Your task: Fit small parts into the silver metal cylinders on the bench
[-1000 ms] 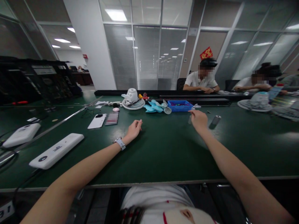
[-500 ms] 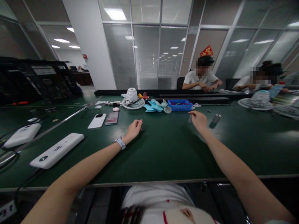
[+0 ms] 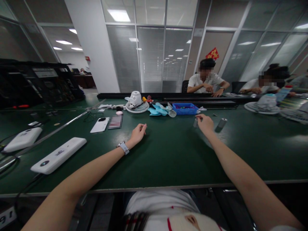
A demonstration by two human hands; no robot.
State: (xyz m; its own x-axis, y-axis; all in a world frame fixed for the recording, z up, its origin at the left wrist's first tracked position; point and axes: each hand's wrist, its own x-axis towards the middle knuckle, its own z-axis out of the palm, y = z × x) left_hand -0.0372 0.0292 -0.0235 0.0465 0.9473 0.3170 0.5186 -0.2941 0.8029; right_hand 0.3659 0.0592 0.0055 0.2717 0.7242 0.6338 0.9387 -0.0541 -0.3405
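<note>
My left hand (image 3: 139, 133) hovers over or rests on the green table left of centre, its fingers curled and pressed together; whatever may be in them is too small to see. A watch (image 3: 123, 148) is on that wrist. My right hand (image 3: 205, 124) is bent in a pinch at the right, fingertips beside the top of a small grey cylinder (image 3: 195, 123). Part of that cylinder is behind the fingers, and I cannot tell whether they touch it. Just right of this hand stands a second grey metal cylinder (image 3: 221, 124).
Along the back lie a white fan part (image 3: 136, 99), blue fan blades (image 3: 157, 109) and a blue tray (image 3: 184, 110) with small items. To the left are a phone (image 3: 99, 125), a blurred card (image 3: 115, 122) and a white power bank (image 3: 59, 156). Co-workers sit across the table.
The fingertips of my right hand have shifted slightly right, showing more of the grey cylinder beside them. My left hand stays put. The co-worker opposite has moved their hands.
</note>
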